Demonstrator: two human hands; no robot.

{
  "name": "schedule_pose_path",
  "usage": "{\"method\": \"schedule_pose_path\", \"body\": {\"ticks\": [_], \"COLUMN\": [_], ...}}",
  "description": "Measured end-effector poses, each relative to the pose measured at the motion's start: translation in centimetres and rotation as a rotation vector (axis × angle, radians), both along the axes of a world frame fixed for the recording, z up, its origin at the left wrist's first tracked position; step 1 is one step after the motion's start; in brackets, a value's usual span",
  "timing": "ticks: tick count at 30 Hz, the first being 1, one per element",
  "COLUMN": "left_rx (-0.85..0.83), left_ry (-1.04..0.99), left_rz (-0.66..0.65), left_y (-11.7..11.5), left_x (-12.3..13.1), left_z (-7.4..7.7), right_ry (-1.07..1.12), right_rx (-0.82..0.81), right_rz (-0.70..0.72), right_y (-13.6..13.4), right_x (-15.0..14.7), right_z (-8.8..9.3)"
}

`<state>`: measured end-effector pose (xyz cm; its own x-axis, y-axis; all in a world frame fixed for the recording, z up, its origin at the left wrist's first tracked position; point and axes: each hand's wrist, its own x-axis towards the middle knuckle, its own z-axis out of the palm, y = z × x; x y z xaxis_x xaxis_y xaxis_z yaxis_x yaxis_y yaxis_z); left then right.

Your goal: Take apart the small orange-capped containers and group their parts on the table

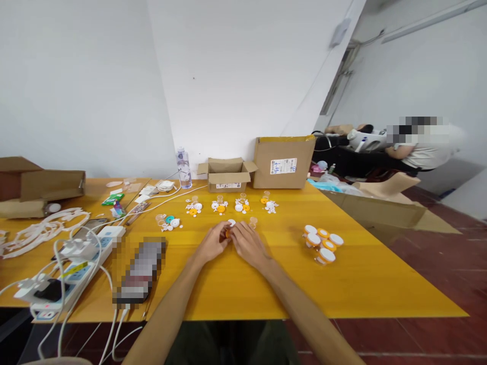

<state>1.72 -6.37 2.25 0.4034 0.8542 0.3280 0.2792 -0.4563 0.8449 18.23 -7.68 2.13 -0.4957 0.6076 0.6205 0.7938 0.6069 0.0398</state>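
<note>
My left hand [213, 243] is closed, fingers pinched around a small orange part [228, 233], mostly hidden. My right hand [249, 245] meets it from the other side, fingers bent over the same part. Just beyond the fingertips is a white round piece [232, 222]; whether it is touched I cannot tell. A clear plastic cup [253, 221] stands beside my right fingers. Farther back lie several small groups of clear cups, white discs [198, 207], orange rings [221, 208] and tiny white pieces. One group at left has a green ring [169, 219].
Several orange-and-white lidded jars [326, 255] cluster at right. Behind are an open small carton [227, 178], a large box [282, 165] and a water bottle [184, 169]. Left lie a phone [140, 271], power strip [81, 274] and cables. Another person [426, 147] sits far right.
</note>
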Motion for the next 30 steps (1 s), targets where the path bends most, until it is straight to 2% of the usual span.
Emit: {"method": "schedule_pose_path", "body": {"ticks": [18,30], "left_rx": [-0.020,-0.054], "left_ry": [-0.039,-0.071], "left_rz": [0.014,0.070], "left_y": [0.2,0.3], "left_x": [0.0,0.1], "left_z": [0.0,0.4], "right_ry": [0.122,0.135], "right_rx": [-0.066,-0.002], "right_rz": [-0.021,-0.056], "right_y": [0.0,0.7], "right_x": [0.5,1.3], "right_z": [-0.2,-0.9]}}
